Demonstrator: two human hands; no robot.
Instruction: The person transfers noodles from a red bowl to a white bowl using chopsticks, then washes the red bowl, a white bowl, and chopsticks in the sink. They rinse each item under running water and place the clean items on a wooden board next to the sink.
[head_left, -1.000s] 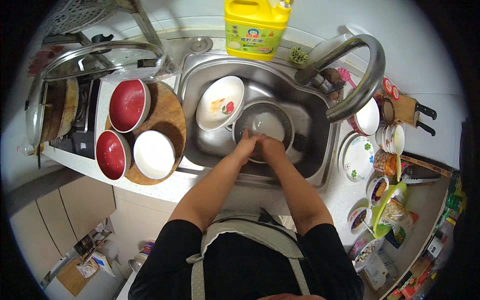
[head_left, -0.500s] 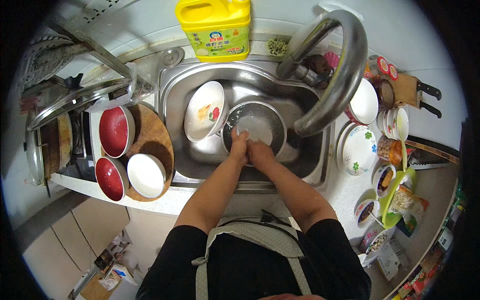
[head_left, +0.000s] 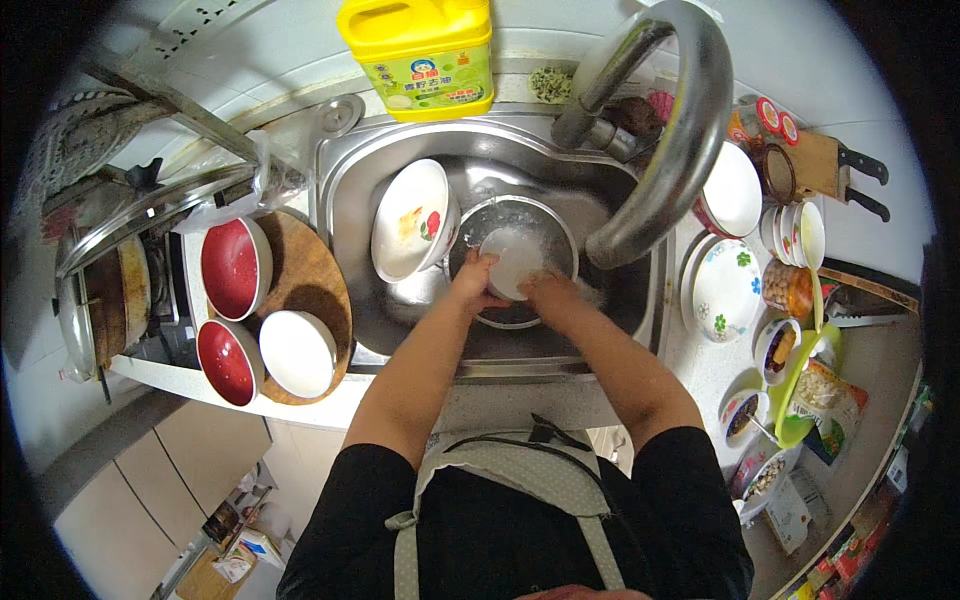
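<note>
Apron straps and black sleeves fill the near edge at six o'clock, with cupboard fronts and a floor with clutter below at seven. Both forearms reach up over the pale counter edge into the steel sink. The left hand grips the left rim of a small white bowl, fingers curled around it; the right hand closes on the lower right rim, so the bowl is held between them, tilted, just above a steel basin sitting in the sink's middle. At ten o'clock from the hands, a white bowl with a red pattern leans against the sink wall. A curved steel tap arches over from one o'clock. At nine o'clock, on a round wooden board, stand two red bowls and a white one. At three o'clock, patterned plates and small dishes crowd the counter. Farthest, at twelve, a yellow detergent bottle stands by the white tiled wall.
</note>
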